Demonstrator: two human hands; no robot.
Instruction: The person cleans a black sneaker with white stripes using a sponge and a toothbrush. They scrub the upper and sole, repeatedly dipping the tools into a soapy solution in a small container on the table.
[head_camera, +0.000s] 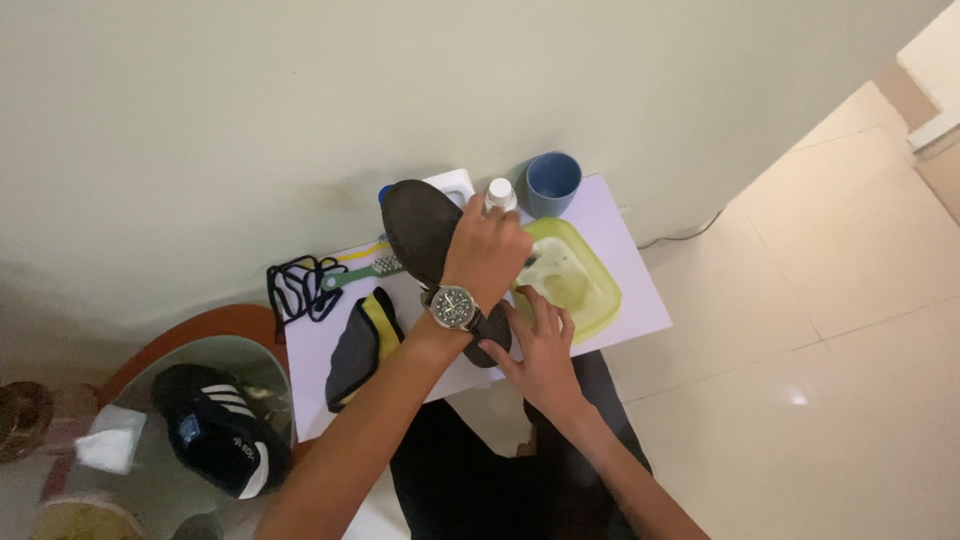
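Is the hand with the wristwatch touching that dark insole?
Touching. The head view shows the left hand wrapped over the dark insole, fingers gripping its edge, with no gap.

The room is softly lit, not very bright. A small shiny spot of light sits on the tiled floor (797, 396) at the right. The wall (300, 90) turns darker low on the left. The picture is a bit soft and grainy. The glass table (160, 420) at the bottom left looks dim and hazy.
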